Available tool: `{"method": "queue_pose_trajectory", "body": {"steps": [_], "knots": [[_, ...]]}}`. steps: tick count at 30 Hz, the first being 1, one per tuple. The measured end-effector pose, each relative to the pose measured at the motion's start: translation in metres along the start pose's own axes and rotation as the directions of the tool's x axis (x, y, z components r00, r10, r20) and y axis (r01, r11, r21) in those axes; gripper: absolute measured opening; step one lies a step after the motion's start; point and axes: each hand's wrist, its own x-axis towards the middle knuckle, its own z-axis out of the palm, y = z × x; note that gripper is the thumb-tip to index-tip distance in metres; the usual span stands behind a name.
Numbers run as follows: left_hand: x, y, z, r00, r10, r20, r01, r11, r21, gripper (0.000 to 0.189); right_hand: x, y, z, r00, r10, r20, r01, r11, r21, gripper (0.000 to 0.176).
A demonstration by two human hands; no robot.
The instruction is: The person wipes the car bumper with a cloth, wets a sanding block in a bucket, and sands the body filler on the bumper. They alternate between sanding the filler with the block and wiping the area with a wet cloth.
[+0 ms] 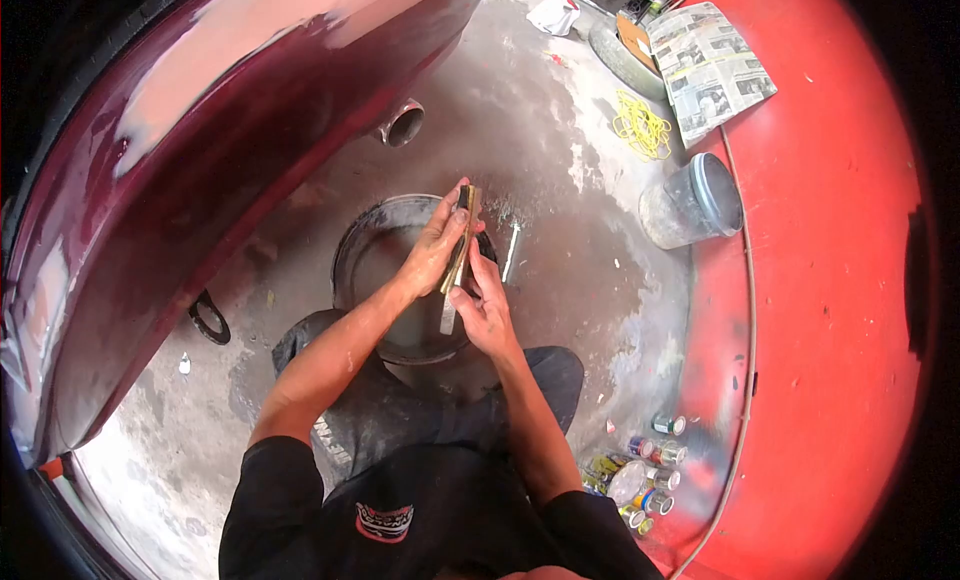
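Both my hands are closed round a long, narrow sanding block point(472, 208), held over a round black basin point(345, 242) with greyish liquid in it. The block has a yellowish-brown face and a dark side; a pale grey end point(447, 318) sticks out below. My left hand point(437, 248) grips it from the left, its fingers reaching towards the top end. Lower down on the right, my right hand point(484, 305) pinches it with thumb and fingers. Parts of the block are hidden behind the fingers. The basin stands on the floor between my knees.
A dark red car body panel point(300, 120) with pale filler patches leans in from the left, near a metal exhaust pipe point(403, 125). To the right are a grey bucket point(690, 202), yellow cord point(640, 125), newspaper point(710, 70), a hose point(750, 320) and several small cans point(655, 475).
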Motion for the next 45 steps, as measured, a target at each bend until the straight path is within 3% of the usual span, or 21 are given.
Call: {"method": "queue_pose_trajectory", "body": {"steps": [4, 7, 8, 11, 12, 15, 16, 17, 19, 20, 21, 23, 25, 28, 33, 37, 40, 42, 43, 44, 45], "knots": [[-0.010, 0.006, 0.008, 0.999, -0.049, 0.013, 0.047, 0.988, 0.150, 0.080, -0.027, 0.007, -0.019, 0.987, 0.140, 0.078, -0.123, 0.974, -0.191, 0.068], [-0.013, -0.004, 0.018, 0.990, -0.109, -0.091, 0.129, 0.960, 0.250, 0.085, -0.028, 0.018, -0.015, 1.000, -0.021, -0.006, 0.020, 0.994, -0.106, 0.073], [-0.012, -0.006, 0.020, 0.980, -0.159, -0.118, 0.179, 0.964, 0.195, 0.086, -0.020, 0.018, -0.008, 0.998, 0.002, -0.057, 0.006, 0.991, 0.136, 0.074], [-0.010, -0.021, 0.019, 0.993, -0.065, -0.101, 0.094, 0.942, 0.322, 0.087, -0.006, 0.016, -0.005, 0.981, 0.153, -0.119, -0.123, 0.966, 0.229, 0.064], [-0.012, -0.020, 0.022, 0.992, -0.053, -0.114, 0.089, 0.935, 0.343, 0.090, -0.003, 0.009, 0.001, 0.970, 0.205, -0.134, -0.139, 0.911, 0.389, 0.059], [-0.014, -0.011, 0.020, 0.982, -0.160, -0.099, 0.184, 0.930, 0.319, 0.090, -0.001, 0.008, 0.012, 0.929, 0.286, -0.237, -0.162, 0.887, 0.433, 0.058], [-0.011, -0.016, 0.011, 0.989, -0.125, -0.077, 0.145, 0.911, 0.385, 0.084, 0.000, 0.017, 0.015, 0.923, 0.215, -0.320, -0.081, 0.919, 0.385, 0.061], [-0.003, -0.019, -0.001, 0.989, -0.101, -0.107, 0.133, 0.921, 0.366, 0.074, 0.000, 0.025, 0.008, 0.938, 0.291, -0.187, -0.127, 0.792, 0.597, 0.064], [0.007, -0.011, -0.021, 0.913, -0.325, -0.248, 0.352, 0.933, 0.074, 0.061, -0.002, 0.024, -0.005, 0.929, 0.348, 0.126, -0.265, 0.387, 0.883, 0.074], [0.008, -0.015, -0.036, 0.911, -0.314, -0.268, 0.370, 0.909, 0.192, 0.054, -0.002, 0.020, -0.009, 0.894, 0.435, 0.111, -0.292, 0.374, 0.880, 0.089], [0.010, -0.024, -0.056, 0.911, -0.296, -0.286, 0.380, 0.873, 0.306, 0.050, -0.003, 0.023, -0.014, 0.904, 0.411, 0.116, -0.279, 0.364, 0.889, 0.090], [0.007, -0.052, -0.098, 0.893, -0.396, -0.213, 0.436, 0.644, 0.629, 0.045, -0.002, 0.029, -0.024, 0.928, 0.348, 0.134, -0.261, 0.348, 0.901, 0.090], [0.001, -0.087, -0.129, 0.835, -0.523, -0.173, 0.341, 0.244, 0.908, 0.042, 0.001, 0.030, -0.026, 0.937, 0.323, 0.132, -0.227, 0.276, 0.934, 0.090], [-0.015, -0.144, -0.160, 0.666, -0.738, -0.107, 0.056, -0.094, 0.994, 0.035, -0.001, 0.044, -0.026, 0.949, 0.283, 0.138, -0.190, 0.167, 0.967, 0.089], [-0.022, -0.201, -0.180, 0.683, -0.705, -0.190, 0.158, -0.111, 0.981, 0.034, -0.003, 0.056, -0.023, 0.954, 0.254, 0.157, -0.164, 0.010, 0.986, 0.087], [-0.031, -0.201, -0.159, 0.694, -0.687, -0.217, 0.172, -0.135, 0.976, 0.034, -0.004, 0.057, -0.027, 0.958, 0.215, 0.190, -0.193, -0.007, 0.981, 0.086], [-0.024, -0.136, -0.137, 0.735, -0.637, -0.233, 0.144, -0.188, 0.971, 0.034, 0.002, 0.053, -0.027, 0.944, 0.207, 0.258, -0.238, -0.118, 0.964, 0.086], [-0.017, -0.068, -0.107, 0.826, -0.507, -0.246, 0.134, -0.247, 0.960, 0.035, 0.008, 0.053, -0.029, 0.934, 0.197, 0.299, -0.277, -0.134, 0.952, 0.085], [-0.014, -0.037, -0.090, 0.892, -0.398, -0.215, 0.103, -0.285, 0.953, 0.045, 0.010, 0.051, -0.029, 0.913, 0.245, 0.326, -0.307, -0.113, 0.945, 0.084], [-0.012, -0.007, -0.073, 0.943, -0.286, -0.173, 0.074, -0.326, 0.942, 0.057, 0.013, 0.049, -0.029, 0.890, 0.292, 0.349, -0.336, -0.094, 0.937, 0.084], [-0.013, 0.017, -0.062, 0.980, -0.178, 0.094, -0.134, -0.229, 0.964, 0.072, 0.015, 0.048, -0.027, 0.865, 0.340, 0.369, -0.365, -0.078, 0.928, 0.083]]}}
